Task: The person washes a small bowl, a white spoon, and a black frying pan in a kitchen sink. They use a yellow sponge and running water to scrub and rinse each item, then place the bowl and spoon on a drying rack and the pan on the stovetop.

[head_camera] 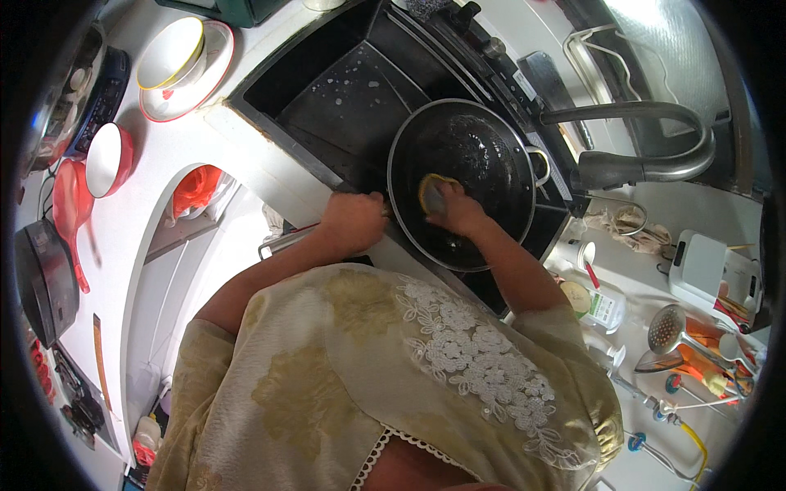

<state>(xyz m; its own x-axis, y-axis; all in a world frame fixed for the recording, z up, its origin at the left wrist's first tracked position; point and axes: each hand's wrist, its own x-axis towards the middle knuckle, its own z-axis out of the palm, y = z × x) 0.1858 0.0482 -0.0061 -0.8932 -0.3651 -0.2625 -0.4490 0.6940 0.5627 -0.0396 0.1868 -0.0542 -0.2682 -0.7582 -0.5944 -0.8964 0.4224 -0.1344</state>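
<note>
A dark wok (485, 147) with a metal rim and a loop handle at its right side rests over the black sink (344, 98). My right hand (457, 212) is inside the wok, gripping a yellow-edged scrubbing sponge (431, 193) against its inner surface. At the wok's left edge, my left hand (355, 222) is closed around what seems to be its other handle, mostly hidden by the fingers. Wet, shiny patches show inside the wok, and pale drops or suds dot the sink floor.
A curved metal faucet (651, 110) reaches in from the right. Yellow-rimmed bowls (171, 54) on a red-rimmed plate (215, 67), a red bowl (110, 161) and a red ladle (72, 202) lie on the left counter. Bottles, a skimmer (666, 328) and a cloth (632, 230) are at right.
</note>
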